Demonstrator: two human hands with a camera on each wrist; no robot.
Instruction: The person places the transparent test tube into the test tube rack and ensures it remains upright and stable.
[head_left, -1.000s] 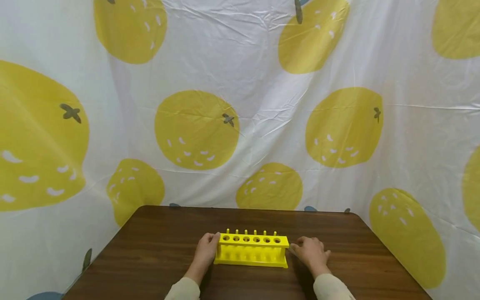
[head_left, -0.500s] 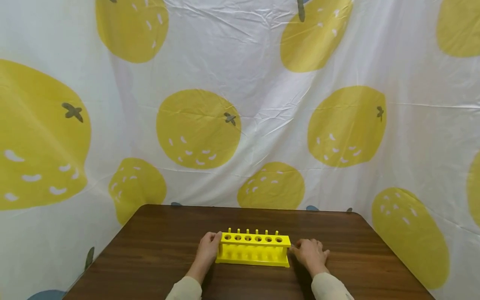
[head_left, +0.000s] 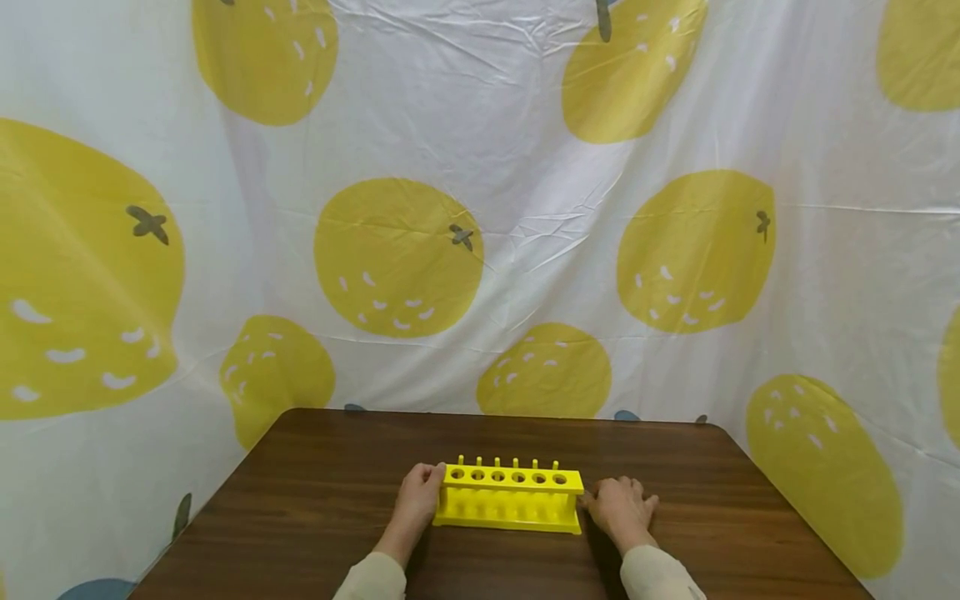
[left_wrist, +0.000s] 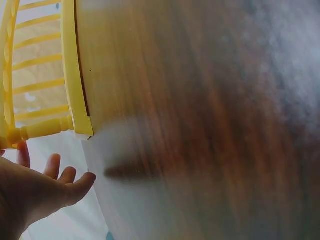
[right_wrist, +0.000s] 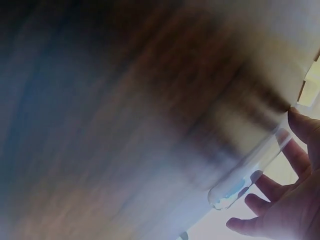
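A yellow test tube rack point(head_left: 507, 523) stands upright on the table, with a row of round holes along its top and a row of pegs behind. At its left end my left hand point(head_left: 415, 500) holds the top plate by thumb and index finger; the other fingers point(left_wrist: 80, 189) spread loosely below. Close by the right end is my right hand point(head_left: 621, 507), low over the tabletop. In the right wrist view a clear test tube point(right_wrist: 240, 181) lies along the fingers, its upper end pinched near the thumb. The tube can hardly be made out in the head view.
The brown wooden table point(head_left: 337, 450) has rounded far corners. A white curtain point(head_left: 540, 275) printed with yellow fruit hangs behind it and along both sides.
Against the rack, my right hand has edged slightly left, nearer its right end. The left hand keeps its hold. The head view has shifted a little.
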